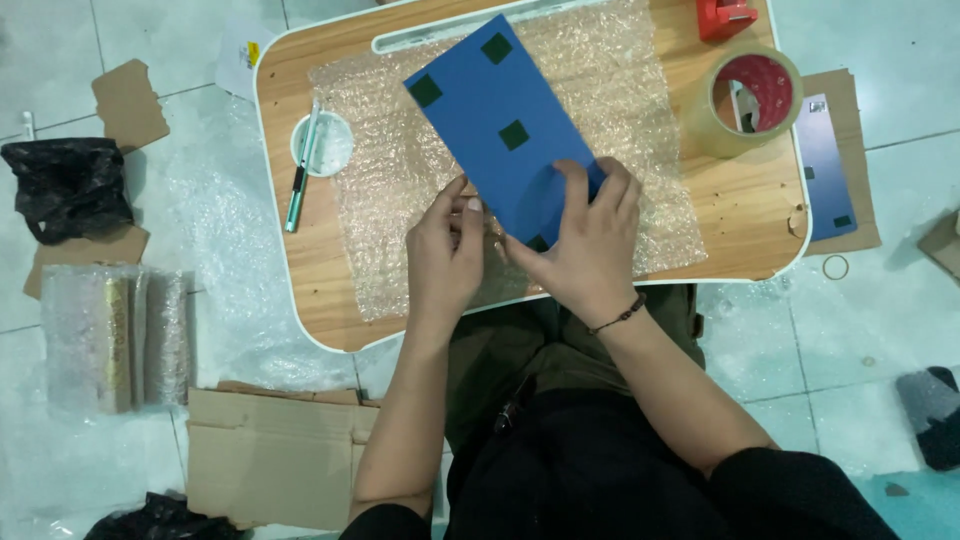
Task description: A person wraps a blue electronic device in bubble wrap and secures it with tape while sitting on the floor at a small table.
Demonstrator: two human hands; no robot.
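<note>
I have both my left hand [445, 250] and right hand [585, 240] pinching the blue board [500, 130] at the bench's [300, 270] near edge, and it could slide on the slick bubble wrap [620, 150]

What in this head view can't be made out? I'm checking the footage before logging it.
- Near end of the blue card: covered by the right hand and left hand.
- Red tape dispenser: cut off by the top edge.
- Bubble wrap under the card: hidden by the card.
- Dark object on the floor: cut off by the right edge.
</note>
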